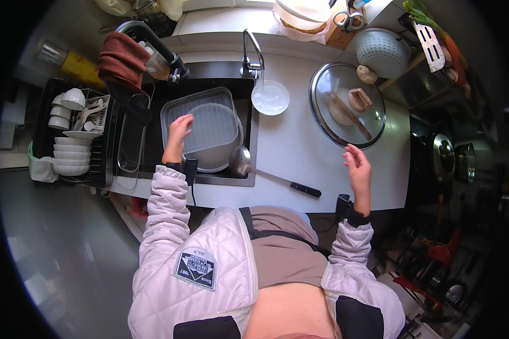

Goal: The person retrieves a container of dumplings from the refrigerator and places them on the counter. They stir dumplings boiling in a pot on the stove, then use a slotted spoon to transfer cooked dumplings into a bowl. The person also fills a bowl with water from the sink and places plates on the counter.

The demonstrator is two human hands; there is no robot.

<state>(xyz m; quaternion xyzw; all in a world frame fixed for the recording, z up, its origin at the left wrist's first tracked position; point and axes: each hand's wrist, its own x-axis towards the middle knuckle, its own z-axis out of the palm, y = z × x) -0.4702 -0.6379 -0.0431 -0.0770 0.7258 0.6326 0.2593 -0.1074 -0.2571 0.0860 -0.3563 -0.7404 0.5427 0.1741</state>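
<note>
My left hand (181,130) is over the sink, its fingers slightly curled and holding nothing, above the left part of a translucent plastic lid or tray (210,112). That piece lies over a large round pan or basin (220,157) in the dark sink. A metal skimmer (241,160) rests across the sink's right edge, with its black handle on the counter. My right hand (357,163), empty with fingers loosely extended, is just below a glass pan lid (322,114), under or behind whose pane a rolling pin and pale dough-like round show. Water from a slim tap (254,65) runs into a white bowl (270,98).
A dish rack (106,169) with stacked bowls is left of the sink. A brown cloth (124,59) hangs over the black faucet. At the back right are a grey colander (381,53), scissors (348,20) and a slotted turner (429,46). A dark stove is at the right.
</note>
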